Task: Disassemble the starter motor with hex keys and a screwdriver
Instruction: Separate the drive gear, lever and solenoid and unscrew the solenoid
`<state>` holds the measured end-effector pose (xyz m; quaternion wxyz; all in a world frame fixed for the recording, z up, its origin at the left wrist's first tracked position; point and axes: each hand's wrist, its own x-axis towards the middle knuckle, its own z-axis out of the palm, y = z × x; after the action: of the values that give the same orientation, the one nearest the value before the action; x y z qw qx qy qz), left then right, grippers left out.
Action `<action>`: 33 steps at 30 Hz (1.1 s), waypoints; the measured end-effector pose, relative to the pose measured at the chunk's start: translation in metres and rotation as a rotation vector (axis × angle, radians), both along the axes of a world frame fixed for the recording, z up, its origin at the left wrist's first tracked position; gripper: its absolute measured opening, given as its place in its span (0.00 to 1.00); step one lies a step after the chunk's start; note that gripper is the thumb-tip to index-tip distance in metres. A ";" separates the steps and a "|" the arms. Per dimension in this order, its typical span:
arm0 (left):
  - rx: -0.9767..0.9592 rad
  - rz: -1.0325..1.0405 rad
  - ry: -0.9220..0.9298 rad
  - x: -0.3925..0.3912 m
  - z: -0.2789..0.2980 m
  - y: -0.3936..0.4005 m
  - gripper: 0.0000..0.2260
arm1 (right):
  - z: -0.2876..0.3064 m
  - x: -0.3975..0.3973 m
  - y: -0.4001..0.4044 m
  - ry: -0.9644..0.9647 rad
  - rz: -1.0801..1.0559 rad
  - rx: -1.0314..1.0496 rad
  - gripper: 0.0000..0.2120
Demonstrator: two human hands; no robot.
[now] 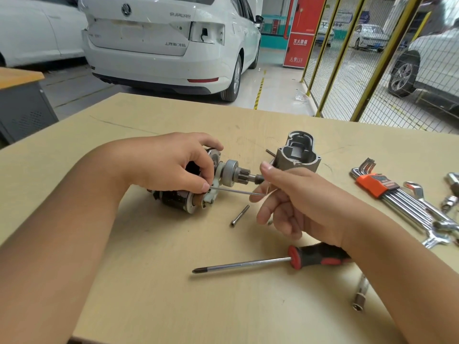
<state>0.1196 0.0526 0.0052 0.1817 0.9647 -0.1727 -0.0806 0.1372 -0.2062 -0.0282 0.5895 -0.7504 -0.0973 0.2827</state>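
Note:
The starter motor (224, 173) lies on its side on the wooden table (149, 281), pinion shaft pointing right. My left hand (165, 162) grips the motor body from above, its thumb at the long end of a thin hex key (238, 191). My right hand (295, 197) pinches the bent end of that key, whose tip sits at the motor's face plate. The removed grey nose housing (296, 155) stands just behind my right hand. A long bolt (239, 216) lies loose in front of the motor. A red-and-black screwdriver (270, 261) lies under my right wrist.
A hex key set in an orange holder (377, 186) and wrenches (434, 219) lie at the right edge. A socket extension (360, 294) lies near the front right. Beyond the table stand a white car (169, 43) and a yellow mesh fence (347, 58).

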 end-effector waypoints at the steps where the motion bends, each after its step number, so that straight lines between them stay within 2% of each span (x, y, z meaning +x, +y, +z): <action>1: -0.005 0.001 0.002 0.000 0.000 0.000 0.05 | 0.001 0.000 0.000 0.059 0.004 -0.011 0.29; 8: -0.015 0.004 0.008 0.000 0.000 0.001 0.04 | 0.001 0.004 -0.006 0.259 0.096 0.063 0.20; 13: -0.011 0.000 0.007 -0.001 0.001 0.002 0.05 | -0.001 0.005 -0.011 0.222 0.140 0.137 0.18; 16: -0.011 0.000 0.009 -0.001 0.001 0.001 0.05 | -0.001 0.005 -0.012 0.174 0.178 0.156 0.12; 19: -0.006 -0.001 0.009 -0.002 0.002 0.001 0.05 | -0.003 0.002 -0.009 0.016 0.187 0.118 0.11; 21: -0.006 -0.002 0.012 -0.002 0.002 0.001 0.06 | -0.005 -0.001 -0.006 -0.223 0.169 0.014 0.13; 23: -0.011 0.003 0.020 -0.002 0.002 0.000 0.06 | -0.006 -0.002 -0.003 -0.558 0.149 -0.186 0.13; 25: -0.009 0.002 0.019 -0.002 0.002 0.000 0.06 | -0.006 -0.002 -0.002 -0.698 0.128 -0.261 0.13; 27: -0.001 0.000 0.014 -0.002 0.003 0.000 0.06 | -0.004 -0.002 -0.003 -0.566 0.095 -0.180 0.13; 29: 0.001 0.000 0.013 -0.002 0.003 0.001 0.05 | -0.002 -0.002 -0.002 -0.357 0.038 -0.154 0.22; 31: 0.001 0.003 0.014 -0.002 0.002 0.002 0.05 | -0.002 -0.002 -0.001 -0.235 -0.001 -0.186 0.30; 33: -0.003 0.003 0.019 -0.001 0.001 0.002 0.04 | -0.002 -0.002 -0.001 -0.154 -0.002 -0.220 0.32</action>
<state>0.1185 0.0544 0.0066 0.1847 0.9639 -0.1697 -0.0894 0.1350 -0.2071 -0.0305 0.4947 -0.8300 -0.1102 0.2327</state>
